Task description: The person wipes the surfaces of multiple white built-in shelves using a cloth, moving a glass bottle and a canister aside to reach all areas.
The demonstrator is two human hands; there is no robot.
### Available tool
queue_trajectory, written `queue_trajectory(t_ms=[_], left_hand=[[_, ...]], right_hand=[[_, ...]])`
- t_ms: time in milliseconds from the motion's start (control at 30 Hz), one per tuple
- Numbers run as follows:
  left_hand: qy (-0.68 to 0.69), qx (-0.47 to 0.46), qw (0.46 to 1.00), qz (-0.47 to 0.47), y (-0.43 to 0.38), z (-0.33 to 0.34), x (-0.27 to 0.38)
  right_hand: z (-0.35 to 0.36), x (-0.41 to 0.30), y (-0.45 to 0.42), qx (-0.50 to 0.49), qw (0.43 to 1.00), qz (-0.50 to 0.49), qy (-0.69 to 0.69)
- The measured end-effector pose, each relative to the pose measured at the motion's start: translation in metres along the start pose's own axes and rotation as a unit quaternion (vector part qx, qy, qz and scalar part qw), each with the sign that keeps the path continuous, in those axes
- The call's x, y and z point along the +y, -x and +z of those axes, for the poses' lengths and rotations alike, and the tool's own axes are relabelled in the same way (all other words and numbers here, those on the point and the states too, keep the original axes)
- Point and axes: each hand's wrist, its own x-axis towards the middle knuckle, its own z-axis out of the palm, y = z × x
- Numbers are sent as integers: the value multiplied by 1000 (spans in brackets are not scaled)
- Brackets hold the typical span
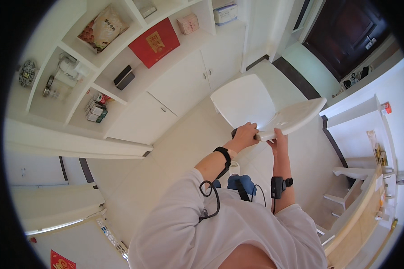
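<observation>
A white chair (244, 101) stands before me on the tiled floor, its curved backrest (294, 116) turned towards my right side. My right hand (278, 139) grips the near edge of that backrest, thumb on top and fingers beneath. Close beside it, my left hand (246, 133) is curled around a dark object (234, 133) next to the backrest's near left corner. Most of that object is hidden by the hand, so its kind is unclear. Black straps circle both forearms, the right one carrying a small black device (276, 187).
White shelving (121, 95) with cupboard doors runs along the left, holding a red gift box (155, 43), a food bag (104, 28) and jars. A wood-topped table (357, 218) and white stool (343, 198) stand right. A dark door (343, 33) is at the far right.
</observation>
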Motion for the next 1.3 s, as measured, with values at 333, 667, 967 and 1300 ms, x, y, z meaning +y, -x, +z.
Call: queue_trajectory(t_ms=[333,667,967,1300], left_hand=[[68,-34,996,-35,240,-61,-37],[78,78,990,-88,426,-75,-23],[55,84,982,-158,509,-62,29],[35,71,981,-175,506,-57,57]], right_hand=[[-28,115,124,80,995,31,-43],[-15,193,247,-54,998,30,19],[-31,207,289,-119,984,48,120],[-39,192,276,-153,970,50,182]])
